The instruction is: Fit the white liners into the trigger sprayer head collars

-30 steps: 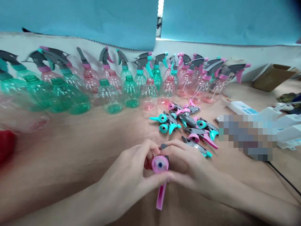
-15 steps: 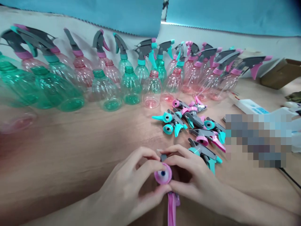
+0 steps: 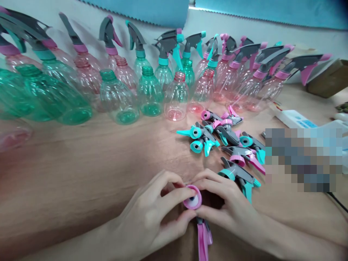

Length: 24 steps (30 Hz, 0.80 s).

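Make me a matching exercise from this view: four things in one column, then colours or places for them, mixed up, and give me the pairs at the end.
1. Held spray head
2. Loose spray heads
3. Box
4. Cloth

A. Brown, at the back right
B. Pink and teal with grey, heaped on the table
C. Blue, along the top of the picture
D. Pink collar, its opening facing the camera

Pairs: 1-D, 2-B, 3-A, 4-C
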Each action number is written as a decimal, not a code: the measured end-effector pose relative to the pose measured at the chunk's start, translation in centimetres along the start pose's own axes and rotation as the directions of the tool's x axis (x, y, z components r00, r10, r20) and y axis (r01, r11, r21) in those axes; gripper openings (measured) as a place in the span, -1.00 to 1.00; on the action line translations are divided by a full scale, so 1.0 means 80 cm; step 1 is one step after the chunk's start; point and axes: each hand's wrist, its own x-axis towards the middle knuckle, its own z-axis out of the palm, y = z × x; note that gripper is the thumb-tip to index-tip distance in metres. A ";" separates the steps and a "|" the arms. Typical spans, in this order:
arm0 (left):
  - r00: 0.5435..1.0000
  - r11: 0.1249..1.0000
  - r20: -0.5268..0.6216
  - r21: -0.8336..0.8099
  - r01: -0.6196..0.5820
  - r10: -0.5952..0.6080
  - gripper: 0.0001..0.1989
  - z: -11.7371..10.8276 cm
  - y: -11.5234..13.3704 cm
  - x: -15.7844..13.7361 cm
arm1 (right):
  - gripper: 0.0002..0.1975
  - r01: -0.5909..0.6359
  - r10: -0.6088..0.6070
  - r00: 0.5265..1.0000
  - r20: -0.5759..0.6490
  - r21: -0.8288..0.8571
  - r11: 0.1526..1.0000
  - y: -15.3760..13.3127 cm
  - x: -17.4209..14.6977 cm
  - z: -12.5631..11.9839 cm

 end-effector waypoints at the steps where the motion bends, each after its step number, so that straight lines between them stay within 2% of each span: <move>1: 1.000 1.000 0.011 -0.020 0.021 -0.021 -0.75 0.000 0.002 0.000 | -0.86 0.000 0.000 1.000 0.006 0.003 1.000 -0.001 0.000 -0.001; 8: 0.979 0.986 0.135 -0.053 0.158 -0.150 -0.81 -0.013 0.011 0.008 | -0.85 -0.023 0.024 0.998 0.061 -0.016 1.000 -0.010 -0.002 0.000; 17: 0.961 0.977 0.193 -0.051 0.209 -0.196 -0.84 -0.020 0.009 0.013 | -0.78 -0.006 0.012 0.995 0.095 -0.057 0.998 -0.004 -0.002 0.000; 24: 0.924 0.968 0.302 -0.010 0.249 -0.234 -0.91 -0.025 0.014 0.015 | -0.79 0.006 -0.001 0.991 0.132 -0.042 0.999 -0.007 -0.004 0.000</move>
